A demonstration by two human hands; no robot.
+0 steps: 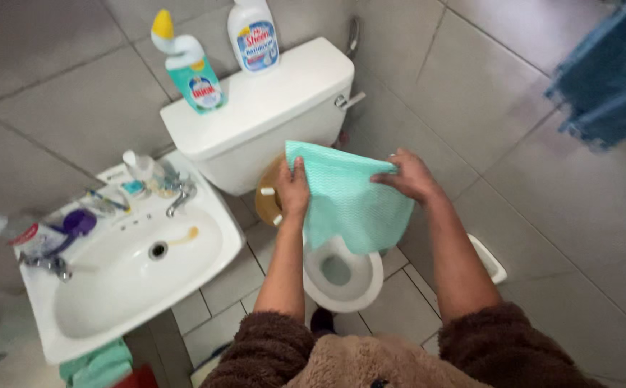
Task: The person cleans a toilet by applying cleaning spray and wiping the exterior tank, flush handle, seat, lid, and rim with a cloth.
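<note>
Both hands, left hand (pixel 293 188) and right hand (pixel 408 176), grip a green cloth (pixel 345 201) spread above the toilet bowl (pixel 342 276), hiding part of it; two bottles (pixel 191 68) stand on the tank (pixel 270 100).

Toilet cistern lid (pixel 284 93), white: carries a teal angled-neck cleaner bottle (pixel 189 68) with yellow cap and a white cleaner bottle (pixel 254 36), side by side. Washbasin rim (pixel 216 248), white: carries a small clear bottle (pixel 139 165), toothbrushes (pixel 108 200) and a purple item (pixel 77 223). Grey tiled floor (pixel 399 309): carries the toilet bowl (pixel 342 276).

Textured green cloth (pixel 345 201); glossy white ceramic cistern (pixel 270 108); matt grey floor tiles (pixel 543 208).
</note>
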